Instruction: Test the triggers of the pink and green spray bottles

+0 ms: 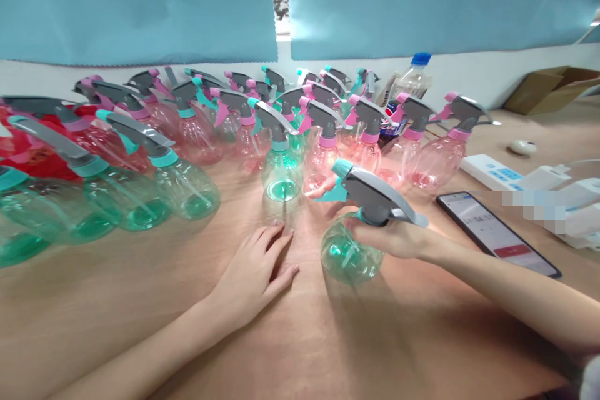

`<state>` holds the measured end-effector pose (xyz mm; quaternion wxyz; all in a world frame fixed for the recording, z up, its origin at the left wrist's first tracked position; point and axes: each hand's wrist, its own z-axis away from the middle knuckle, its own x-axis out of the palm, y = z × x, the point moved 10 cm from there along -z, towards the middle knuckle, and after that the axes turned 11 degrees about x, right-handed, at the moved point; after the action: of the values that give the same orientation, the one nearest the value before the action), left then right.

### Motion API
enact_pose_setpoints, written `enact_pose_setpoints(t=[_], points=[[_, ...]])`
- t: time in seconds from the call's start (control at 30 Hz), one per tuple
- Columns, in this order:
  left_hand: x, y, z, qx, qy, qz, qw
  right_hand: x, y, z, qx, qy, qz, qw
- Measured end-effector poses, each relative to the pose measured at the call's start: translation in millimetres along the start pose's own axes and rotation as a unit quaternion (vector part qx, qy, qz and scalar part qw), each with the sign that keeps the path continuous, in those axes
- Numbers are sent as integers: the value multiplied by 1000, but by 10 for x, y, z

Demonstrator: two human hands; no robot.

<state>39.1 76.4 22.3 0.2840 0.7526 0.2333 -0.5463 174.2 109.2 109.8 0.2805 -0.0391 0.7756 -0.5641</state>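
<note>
My right hand [394, 237] is wrapped round the neck of a clear green spray bottle [347, 262] with a grey and turquoise trigger head. The bottle is slightly tilted, and the hand hides part of its neck; I cannot tell whether its base touches the table. My left hand [255, 262] lies on the wooden table with its fingers stretched out, holding nothing. Just beyond it stands another green spray bottle [281, 175]. Several pink spray bottles [323, 159] with pink and grey heads stand behind the held one.
More green spray bottles [187, 190] stand at the left, near red plastic packaging [47, 156]. To the right lie a phone [497, 231], a white power strip [492, 172] with plugs and a small white object [522, 147]. A blue-capped bottle [412, 81] and a cardboard box [548, 89] are farther back.
</note>
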Motion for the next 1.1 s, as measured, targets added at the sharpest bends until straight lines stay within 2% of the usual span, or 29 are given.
enact_pose_setpoints(t=[0.2, 0.53, 0.83, 1.1], points=[[-2, 5, -7, 0, 2, -2, 1000, -27, -115, -22, -15, 22, -4, 1000], [-4, 2, -9, 1, -2, -8, 1000, -66, -108, -27, 12, 37, -36, 999], [-3, -16, -1, 1, 2, -9, 1000, 10, -125, -25, -43, -1, -49, 998], [6, -18, -2, 4, -1, -15, 1000, 26, -94, -18, -48, -11, -56, 997]])
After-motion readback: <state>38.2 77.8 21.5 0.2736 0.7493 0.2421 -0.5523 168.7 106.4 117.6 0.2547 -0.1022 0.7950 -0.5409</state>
